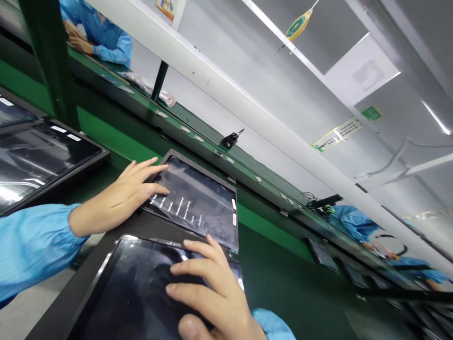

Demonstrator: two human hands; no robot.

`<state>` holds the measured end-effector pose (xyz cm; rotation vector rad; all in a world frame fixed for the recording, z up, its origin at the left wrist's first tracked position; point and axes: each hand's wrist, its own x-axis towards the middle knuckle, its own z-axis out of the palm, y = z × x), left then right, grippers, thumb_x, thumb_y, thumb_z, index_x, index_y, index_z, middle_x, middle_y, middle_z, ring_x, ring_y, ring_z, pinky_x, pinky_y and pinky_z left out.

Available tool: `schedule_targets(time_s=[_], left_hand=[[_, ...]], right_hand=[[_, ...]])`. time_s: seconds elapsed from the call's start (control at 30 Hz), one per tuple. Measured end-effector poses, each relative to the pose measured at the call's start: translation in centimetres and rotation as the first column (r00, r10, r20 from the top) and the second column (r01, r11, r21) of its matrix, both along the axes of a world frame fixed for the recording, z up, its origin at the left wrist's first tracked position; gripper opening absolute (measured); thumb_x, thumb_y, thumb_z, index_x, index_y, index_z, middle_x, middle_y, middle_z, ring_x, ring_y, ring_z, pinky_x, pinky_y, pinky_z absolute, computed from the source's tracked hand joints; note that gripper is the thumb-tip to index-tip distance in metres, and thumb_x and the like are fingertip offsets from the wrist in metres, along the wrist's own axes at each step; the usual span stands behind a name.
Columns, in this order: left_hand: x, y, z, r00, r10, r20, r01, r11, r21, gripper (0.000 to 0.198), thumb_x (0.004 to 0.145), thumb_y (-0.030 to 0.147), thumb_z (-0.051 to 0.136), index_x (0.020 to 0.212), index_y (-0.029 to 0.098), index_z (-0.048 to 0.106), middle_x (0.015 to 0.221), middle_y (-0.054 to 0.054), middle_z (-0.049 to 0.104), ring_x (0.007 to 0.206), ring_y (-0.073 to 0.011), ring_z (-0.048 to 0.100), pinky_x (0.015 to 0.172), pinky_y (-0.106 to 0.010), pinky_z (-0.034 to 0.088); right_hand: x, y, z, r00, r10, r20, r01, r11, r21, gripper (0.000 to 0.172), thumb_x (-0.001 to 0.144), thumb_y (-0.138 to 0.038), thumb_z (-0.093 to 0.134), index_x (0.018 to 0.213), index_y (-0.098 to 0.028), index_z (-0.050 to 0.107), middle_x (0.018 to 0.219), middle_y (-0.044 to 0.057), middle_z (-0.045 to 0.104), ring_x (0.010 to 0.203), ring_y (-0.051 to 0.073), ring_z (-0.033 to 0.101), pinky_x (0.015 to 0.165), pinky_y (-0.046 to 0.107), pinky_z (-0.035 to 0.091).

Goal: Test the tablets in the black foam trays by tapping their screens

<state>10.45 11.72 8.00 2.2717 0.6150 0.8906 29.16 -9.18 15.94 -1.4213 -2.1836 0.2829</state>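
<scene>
Two bare hands over tablets at a green workbench (276, 278), seen tilted from the wearer's head. The left hand (116, 200), emerging from a gathered light-blue sleeve (38, 250), reaches across the left end of the far tablet (208, 196); its fingers are spread apart, grasping nothing, the tips over the screen. That tablet lies face up and shows lines of white text, one reading "Change Language"; two white labels (234, 212) sit near its right edge. The right hand (215, 288) extends over the near tablet (130, 283), whose screen is dark and reflective; its fingers are parted and slightly bent, with nothing gripped. Whether either hand's fingertips press the glass cannot be told from this angle. At left, another tablet (42, 158) lies face up beside a green post (49, 61). Behind the tablets, a long green ledge (244, 170) carries a row of small pale pieces (185, 129) and a black device (230, 139). Upper left, a co-worker in blue (113, 42) rests both forearms on the far side.
</scene>
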Motion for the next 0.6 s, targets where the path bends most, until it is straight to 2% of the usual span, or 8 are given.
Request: schedule_targets(time_s=[0.07,0.13,0.23,0.33,0.4,0.47,0.53,0.6], left_hand=[[0.0,0.1,0.1,1.0,-0.004,-0.005,0.004,1.0,-0.011,0.052,0.105,0.052,0.022,0.128,0.036,0.065,0.16,0.005,0.038,0.155,-0.026,0.019,0.128,-0.054,0.008],[0.1,0.1,0.2,0.999,0.012,0.043,-0.01,0.999,-0.032,0.053,0.105,0.051,0.022,0.139,0.031,0.057,0.16,0.001,0.038,0.155,-0.0254,0.019,0.128,-0.052,0.011],[0.1,0.2,0.1,0.988,0.046,0.146,-0.04,0.998,-0.042,0.054,0.106,0.051,0.024,0.144,0.024,0.05,0.158,-0.004,0.042,0.153,-0.0231,0.022,0.128,-0.047,0.018],[0.0,0.1,-0.1,0.984,0.045,0.171,-0.037,0.998,-0.048,0.053,0.106,0.052,0.025,0.139,0.023,0.054,0.155,-0.004,0.045,0.152,-0.0221,0.025,0.128,-0.045,0.019],[-0.1,0.1,-0.1,0.984,0.048,0.172,-0.04,0.998,-0.054,0.051,0.106,0.051,0.025,0.137,0.023,0.055,0.154,-0.004,0.046,0.152,-0.0211,0.025,0.128,-0.044,0.019],[-0.2,0.0,-0.2,0.982,0.053,0.179,-0.045,0.998,-0.052,0.05,0.106,0.05,0.025,0.137,0.024,0.055,0.154,-0.003,0.046,0.152,-0.0203,0.025,0.128,-0.043,0.019],[-0.3,-0.1,-0.3,0.98,0.059,0.188,-0.05,0.997,-0.051,0.05,0.107,0.05,0.025,0.137,0.025,0.055,0.153,-0.003,0.046,0.152,-0.02,0.025,0.129,-0.042,0.019],[-0.6,-0.1,-0.5,0.979,0.064,0.193,-0.054,0.997,-0.053,0.05,0.107,0.05,0.025,0.137,0.025,0.054,0.153,-0.003,0.047,0.152,-0.0199,0.025,0.129,-0.042,0.019]], right_hand=[[-0.1,-0.2,0.1,0.999,-0.022,-0.025,0.02,0.997,-0.071,0.035,0.097,-0.046,0.06,0.129,-0.034,0.064,0.124,0.003,0.074,0.139,0.026,0.052,0.127,0.049,0.024],[-0.2,-0.1,0.3,1.0,0.016,-0.003,-0.016,0.988,-0.153,0.043,0.096,-0.05,0.058,0.136,-0.034,0.06,0.139,0.006,0.065,0.148,0.03,0.04,0.126,0.055,0.022],[-0.5,0.4,0.3,0.978,0.172,0.121,-0.139,0.96,-0.244,0.052,0.095,-0.056,0.058,0.14,-0.029,0.058,0.159,0.007,0.046,0.157,0.034,0.017,0.124,0.063,0.016],[-0.8,0.8,0.0,0.921,0.306,0.241,-0.235,0.93,-0.282,0.056,0.094,-0.056,0.059,0.143,-0.03,0.055,0.168,0.005,0.028,0.158,0.037,0.004,0.121,0.068,0.013],[-1.0,0.9,-0.3,0.892,0.345,0.29,-0.259,0.919,-0.296,0.06,0.094,-0.057,0.06,0.147,-0.032,0.05,0.17,0.005,0.017,0.157,0.039,0.0,0.119,0.071,0.014],[-1.1,0.8,-0.4,0.878,0.353,0.322,-0.263,0.92,-0.292,0.061,0.093,-0.057,0.06,0.148,-0.033,0.047,0.171,0.005,0.014,0.157,0.04,0.001,0.118,0.072,0.014],[-1.0,0.5,-0.3,0.891,0.316,0.327,-0.24,0.938,-0.252,0.059,0.095,-0.056,0.059,0.148,-0.033,0.047,0.17,0.005,0.02,0.157,0.039,0.004,0.118,0.071,0.015],[-0.7,0.1,0.1,0.935,0.219,0.278,-0.168,0.966,-0.196,0.057,0.097,-0.056,0.054,0.147,-0.03,0.048,0.167,0.007,0.03,0.157,0.038,0.009,0.12,0.069,0.016]])
